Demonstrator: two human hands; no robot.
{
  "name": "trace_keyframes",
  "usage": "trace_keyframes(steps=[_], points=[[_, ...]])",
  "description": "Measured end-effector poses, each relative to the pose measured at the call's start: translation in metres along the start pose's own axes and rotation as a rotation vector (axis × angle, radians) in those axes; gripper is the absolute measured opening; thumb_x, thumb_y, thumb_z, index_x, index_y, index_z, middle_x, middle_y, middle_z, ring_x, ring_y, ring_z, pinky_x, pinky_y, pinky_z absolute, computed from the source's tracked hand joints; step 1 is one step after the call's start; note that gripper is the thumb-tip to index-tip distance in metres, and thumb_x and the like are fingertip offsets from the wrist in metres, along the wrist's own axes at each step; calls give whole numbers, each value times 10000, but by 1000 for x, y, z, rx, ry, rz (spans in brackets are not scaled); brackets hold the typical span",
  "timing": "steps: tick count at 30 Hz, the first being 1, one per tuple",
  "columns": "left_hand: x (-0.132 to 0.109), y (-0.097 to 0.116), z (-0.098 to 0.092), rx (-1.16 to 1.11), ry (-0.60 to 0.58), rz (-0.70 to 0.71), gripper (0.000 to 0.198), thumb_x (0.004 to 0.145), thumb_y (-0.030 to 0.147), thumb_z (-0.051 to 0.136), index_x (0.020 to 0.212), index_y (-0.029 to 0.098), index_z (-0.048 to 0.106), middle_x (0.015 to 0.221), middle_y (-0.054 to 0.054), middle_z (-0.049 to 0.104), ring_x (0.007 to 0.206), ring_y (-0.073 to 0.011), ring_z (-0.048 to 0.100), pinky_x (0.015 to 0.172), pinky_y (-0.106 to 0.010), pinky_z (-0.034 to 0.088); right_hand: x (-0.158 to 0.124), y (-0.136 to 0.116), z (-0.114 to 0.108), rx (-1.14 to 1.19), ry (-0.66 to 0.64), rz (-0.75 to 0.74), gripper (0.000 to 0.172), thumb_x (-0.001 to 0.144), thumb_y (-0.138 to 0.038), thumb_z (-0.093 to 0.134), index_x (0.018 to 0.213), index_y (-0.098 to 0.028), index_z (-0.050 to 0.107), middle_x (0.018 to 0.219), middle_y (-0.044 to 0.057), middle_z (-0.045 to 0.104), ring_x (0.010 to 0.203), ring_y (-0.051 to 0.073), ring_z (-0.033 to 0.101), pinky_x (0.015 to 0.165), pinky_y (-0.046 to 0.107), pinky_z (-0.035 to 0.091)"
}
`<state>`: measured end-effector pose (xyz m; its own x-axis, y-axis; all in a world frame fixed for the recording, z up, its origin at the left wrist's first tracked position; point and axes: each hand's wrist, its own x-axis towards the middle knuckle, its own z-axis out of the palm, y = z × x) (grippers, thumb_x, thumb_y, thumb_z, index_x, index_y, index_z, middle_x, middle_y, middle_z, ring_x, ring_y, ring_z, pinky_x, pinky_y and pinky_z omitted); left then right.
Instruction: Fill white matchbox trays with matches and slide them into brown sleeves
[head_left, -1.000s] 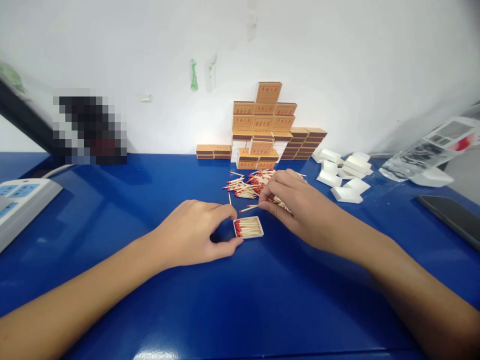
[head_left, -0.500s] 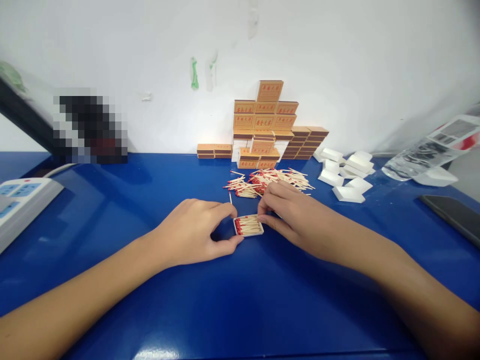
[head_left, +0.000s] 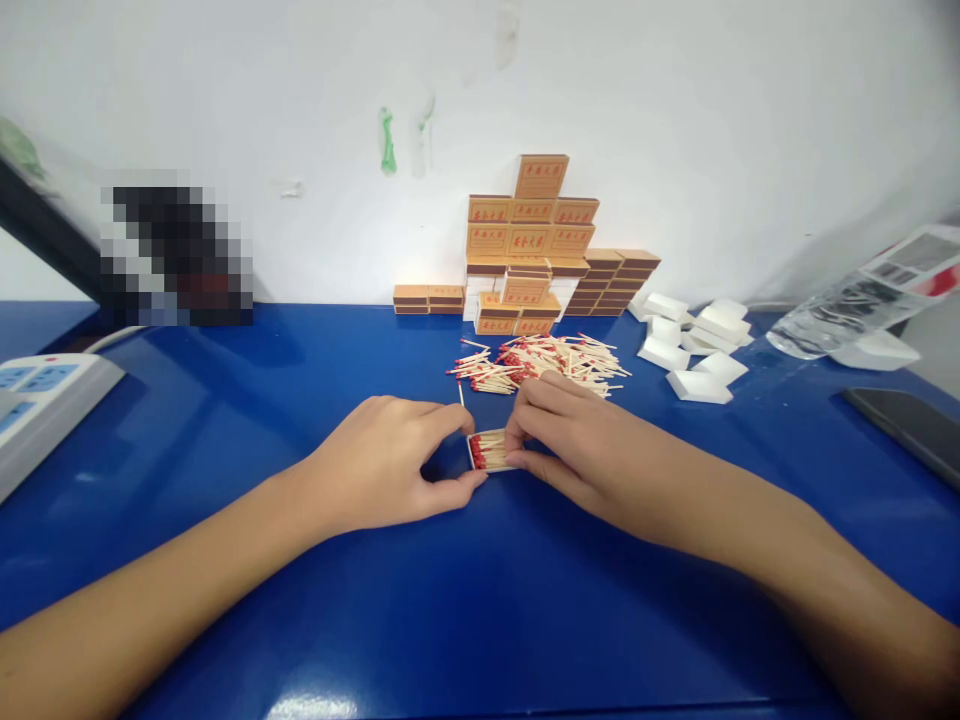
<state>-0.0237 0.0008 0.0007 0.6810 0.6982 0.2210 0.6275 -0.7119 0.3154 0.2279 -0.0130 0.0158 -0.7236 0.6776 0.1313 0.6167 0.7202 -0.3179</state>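
Note:
A small white matchbox tray (head_left: 487,450) filled with red-tipped matches lies on the blue table (head_left: 480,600). My left hand (head_left: 386,465) pinches its left end between thumb and forefinger. My right hand (head_left: 562,430) covers the tray's right end, fingers curled over the matches and thumb along the near side. Just behind lies a loose heap of matches (head_left: 544,362). One single match (head_left: 460,394) lies apart near my left forefinger.
Orange matchboxes (head_left: 529,245) are stacked against the white wall. Several empty white trays (head_left: 694,345) lie to the right, beside a clear plastic bag (head_left: 855,300) and a dark phone (head_left: 911,425). A white power strip (head_left: 37,400) sits at the left edge.
My right hand came back from the heap of matches to the tray and now covers its right end. My left hand has stayed on the tray.

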Motion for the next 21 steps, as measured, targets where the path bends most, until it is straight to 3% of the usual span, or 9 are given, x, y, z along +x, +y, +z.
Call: trace_keyframes(steps=[5, 12, 21], points=[[0, 0, 0, 3, -3, 0, 223, 896, 388, 702, 1024, 207, 719, 672, 47, 614, 552, -119, 550, 557, -251, 374, -1, 1, -3, 59, -21, 24, 187, 1089, -261, 493, 985, -209, 640, 1038, 74, 608, 1012, 222, 571, 906, 397, 487], [0, 1, -1, 7, 5, 12, 213, 902, 390, 694, 1013, 211, 718, 668, 45, 617, 545, -117, 551, 554, -247, 375, 5, 6, 0, -15, 125, 34, 142, 1040, -196, 542, 1007, -203, 679, 1049, 94, 617, 982, 235, 586, 850, 393, 494], [0, 1, -3, -3, -5, 2, 200, 895, 383, 695, 997, 214, 727, 662, 48, 606, 546, -117, 547, 557, -253, 367, 4, 5, 1, 13, 86, 37, 166, 1055, -218, 528, 1003, -199, 684, 1057, 94, 594, 1017, 235, 578, 895, 403, 491]])
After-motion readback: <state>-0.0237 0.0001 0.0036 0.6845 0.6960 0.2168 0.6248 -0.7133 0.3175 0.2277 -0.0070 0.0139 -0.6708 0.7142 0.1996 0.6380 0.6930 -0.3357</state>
